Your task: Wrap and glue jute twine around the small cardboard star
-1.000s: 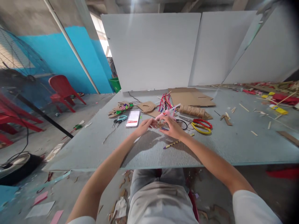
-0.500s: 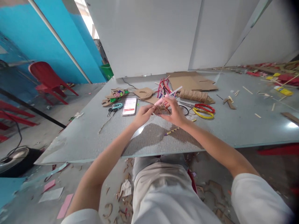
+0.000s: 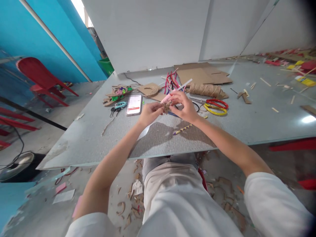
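Both hands meet above the table around a small brown craft piece [image 3: 167,107] that looks wrapped in twine; its full shape is partly hidden by fingers. My left hand [image 3: 151,113] pinches its left side between thumb and fingers. On the other side, my right hand [image 3: 183,104] curves over it, thumb below and fingertips at its upper right. A pale pink item [image 3: 168,98] shows just behind the fingers, its kind unclear. Below the right hand lies a striped pencil [image 3: 183,129]. Scissors with red and yellow handles [image 3: 216,108] rest to the right.
A twine roll [image 3: 205,90], coloured pipe cleaners [image 3: 171,82] and cardboard sheets [image 3: 201,74] lie behind the hands. To the left are a phone [image 3: 134,105], keys [image 3: 115,111] and a cardboard piece with coloured decorations [image 3: 117,94]. A glue bottle [image 3: 305,80] lies far right.
The view has shifted slightly, so the table sits higher. My right fingers and thumb have changed their hold around the brown piece, which shows as more compact between both hands.
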A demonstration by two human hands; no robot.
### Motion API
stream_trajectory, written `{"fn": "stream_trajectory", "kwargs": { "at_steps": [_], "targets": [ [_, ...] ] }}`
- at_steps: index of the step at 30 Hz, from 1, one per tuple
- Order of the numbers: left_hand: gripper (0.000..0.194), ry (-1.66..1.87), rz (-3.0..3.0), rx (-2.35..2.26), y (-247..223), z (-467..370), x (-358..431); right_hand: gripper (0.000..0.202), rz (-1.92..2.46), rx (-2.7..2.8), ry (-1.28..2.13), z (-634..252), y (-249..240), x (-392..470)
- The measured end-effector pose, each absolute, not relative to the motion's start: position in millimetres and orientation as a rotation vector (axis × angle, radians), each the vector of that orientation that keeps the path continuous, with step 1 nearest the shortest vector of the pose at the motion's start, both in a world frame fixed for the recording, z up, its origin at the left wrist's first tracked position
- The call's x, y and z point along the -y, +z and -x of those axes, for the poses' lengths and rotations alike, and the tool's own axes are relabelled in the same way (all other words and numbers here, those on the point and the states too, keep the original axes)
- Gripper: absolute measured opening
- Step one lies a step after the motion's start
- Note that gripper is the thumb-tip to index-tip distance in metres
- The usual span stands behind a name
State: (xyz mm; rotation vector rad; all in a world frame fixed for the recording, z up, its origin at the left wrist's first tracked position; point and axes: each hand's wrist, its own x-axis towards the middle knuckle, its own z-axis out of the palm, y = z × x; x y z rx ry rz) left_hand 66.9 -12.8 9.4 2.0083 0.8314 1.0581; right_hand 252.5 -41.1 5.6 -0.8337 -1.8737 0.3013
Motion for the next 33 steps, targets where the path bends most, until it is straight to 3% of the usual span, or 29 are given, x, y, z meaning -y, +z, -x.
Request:
{"fn": "stream_trajectory", "kwargs": {
  "at_steps": [18,33],
  "targets": [
    [0.022,0.998,-2.496,-1.025,11.8,-65.3,20.7,0.044,0.898,1.9,0.451,-253.4,5.9,40.4],
    [0.024,0.85,-2.451,-0.925,13.8,-61.7,15.9,0.037,0.892,1.973,0.525,-256.2,4.7,41.5]
  ]
}}
